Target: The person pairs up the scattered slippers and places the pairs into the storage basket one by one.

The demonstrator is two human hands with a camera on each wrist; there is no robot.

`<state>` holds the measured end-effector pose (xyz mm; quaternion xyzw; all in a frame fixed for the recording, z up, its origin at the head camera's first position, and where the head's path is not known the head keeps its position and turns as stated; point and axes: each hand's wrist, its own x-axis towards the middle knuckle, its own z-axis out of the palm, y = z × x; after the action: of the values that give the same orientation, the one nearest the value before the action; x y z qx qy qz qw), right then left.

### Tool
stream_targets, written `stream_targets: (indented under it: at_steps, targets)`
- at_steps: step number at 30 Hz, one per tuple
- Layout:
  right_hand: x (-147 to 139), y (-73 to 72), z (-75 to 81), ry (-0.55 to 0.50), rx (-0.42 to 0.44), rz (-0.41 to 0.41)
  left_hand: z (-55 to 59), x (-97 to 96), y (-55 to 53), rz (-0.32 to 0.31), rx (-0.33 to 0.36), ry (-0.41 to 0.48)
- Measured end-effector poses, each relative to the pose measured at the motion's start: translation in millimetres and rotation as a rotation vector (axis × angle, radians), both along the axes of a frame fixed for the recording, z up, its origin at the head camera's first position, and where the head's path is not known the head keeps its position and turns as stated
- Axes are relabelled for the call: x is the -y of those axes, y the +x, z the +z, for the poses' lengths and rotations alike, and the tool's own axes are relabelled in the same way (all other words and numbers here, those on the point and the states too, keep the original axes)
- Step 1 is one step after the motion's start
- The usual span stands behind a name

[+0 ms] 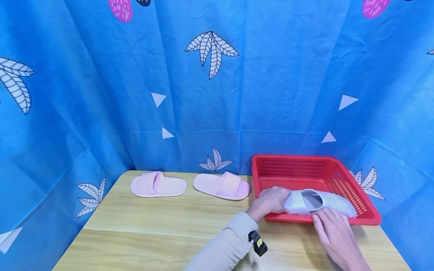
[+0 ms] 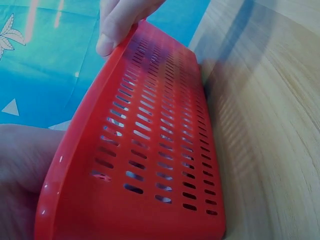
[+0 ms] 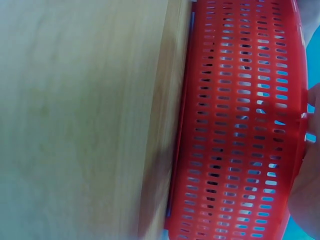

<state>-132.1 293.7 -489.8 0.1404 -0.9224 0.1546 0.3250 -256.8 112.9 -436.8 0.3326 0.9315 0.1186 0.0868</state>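
Blue cloth [image 1: 285, 94] behind a busy desk [image 1: 152, 233]

From my end I read the desk's far-left corner first: a pink slipper [image 1: 173, 187] lies there, strap towards the left. Along the far edge comes a second slipper [image 1: 207, 182], strap towards the right, just beside the red basket [image 1: 291, 165] that fills the far-right corner. From the near edge a pale sleeve [image 1: 227, 241] reaches in, a black band [image 1: 258, 244] near its cuff. Its left hand [image 1: 272, 197] goes over the basket's near-left rim, fingers clamped on the left end of a white shoe [image 1: 333, 201]. I have that shoe lengthwise inside the near wall, foot hole upward; whether it touches the bottom I can't tell. Further right, the right hand [image 1: 337, 233] crosses the near rim, fingers close together against the shoe beside the foot hole, thumb apart. I can't tell whether they pinch it; on my wrist views the slotted wall hides most of the shoe.
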Motion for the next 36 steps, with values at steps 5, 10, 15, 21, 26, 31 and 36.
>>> stream_targets:
  at_steps: [5, 10, 15, 21, 26, 31, 36]
  targets:
    - [1.6, 3.0, -2.5, -0.01, 0.002, 0.0, 3.1, 7.7, -0.3, -0.073, 0.009, 0.043]
    - [-0.2, 8.4, -2.1, -0.045, 0.054, -0.042, 8.1, 17.3, 0.8, -0.153, 0.031, 0.099]
    - [-2.3, 8.7, 1.8, -0.061, 0.084, -0.054, 16.1, 35.2, 2.7, -0.183, -0.02, 0.151]
    - [0.7, -3.7, 15.2, -0.061, 0.027, 0.011, 20.6, 71.2, 4.4, -0.133, -0.058, 0.255]
    - [6.3, -11.2, 36.1, -0.042, 0.034, 0.042, 24.6, 92.6, 6.5, -0.102, -0.09, 0.343]
    - [17.0, -20.5, 56.2, -0.057, 0.054, 0.078, 26.8, 114.2, 7.1, -0.08, -0.153, 0.446]
    - [35.2, -28.5, 67.0, -0.088, 0.077, 0.112, 28.1, 138.4, 8.4, -0.025, -0.211, 0.478]
